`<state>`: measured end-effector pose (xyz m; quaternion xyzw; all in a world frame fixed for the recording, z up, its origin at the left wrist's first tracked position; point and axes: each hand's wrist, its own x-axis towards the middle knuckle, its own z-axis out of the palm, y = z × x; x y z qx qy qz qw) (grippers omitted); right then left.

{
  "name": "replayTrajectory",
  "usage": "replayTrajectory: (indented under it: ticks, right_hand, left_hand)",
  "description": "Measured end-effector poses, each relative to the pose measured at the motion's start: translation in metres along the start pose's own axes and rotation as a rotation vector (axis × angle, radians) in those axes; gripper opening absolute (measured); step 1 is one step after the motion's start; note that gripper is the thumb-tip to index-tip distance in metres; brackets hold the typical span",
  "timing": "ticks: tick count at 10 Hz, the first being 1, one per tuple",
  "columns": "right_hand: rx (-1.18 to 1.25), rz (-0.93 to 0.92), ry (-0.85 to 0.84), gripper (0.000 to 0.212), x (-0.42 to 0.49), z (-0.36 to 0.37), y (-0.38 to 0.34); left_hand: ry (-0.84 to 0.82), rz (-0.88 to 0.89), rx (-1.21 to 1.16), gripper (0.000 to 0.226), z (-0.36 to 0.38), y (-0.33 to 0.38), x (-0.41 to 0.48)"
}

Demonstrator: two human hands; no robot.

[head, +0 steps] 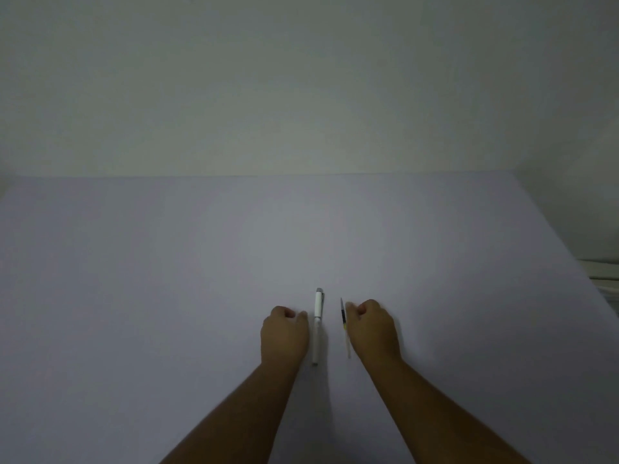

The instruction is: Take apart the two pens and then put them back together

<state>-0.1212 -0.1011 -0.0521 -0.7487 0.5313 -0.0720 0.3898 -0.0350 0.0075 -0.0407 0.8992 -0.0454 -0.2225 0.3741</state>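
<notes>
A white capped pen (pixel 317 324) lies lengthwise on the pale table (pixel 167 296), its grey-tipped cap pointing away from me. Just right of it lies a thin clear pen (pixel 344 326) with a dark and yellow section, also lengthwise. My left hand (pixel 284 333) rests on the table just left of the white pen, fingers curled into a loose fist, holding nothing. My right hand (pixel 371 329) rests the same way, its fingers right beside the thin pen; contact cannot be made out. Both forearms reach in from the bottom edge.
A plain white wall (pixel 301 78) rises behind the table's far edge. At the right edge, beyond the table's side, there is a pale ridged object (pixel 603 279). The light is dim.
</notes>
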Motion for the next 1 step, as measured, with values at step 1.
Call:
replayTrajectory:
  ticks: [1]
  right_hand:
    - [0.040, -0.054, 0.114, 0.040, 0.0063, -0.0171, -0.0103]
  left_hand:
    - [0.099, 0.122, 0.059, 0.035, -0.0161, 0.0162, 0.0027]
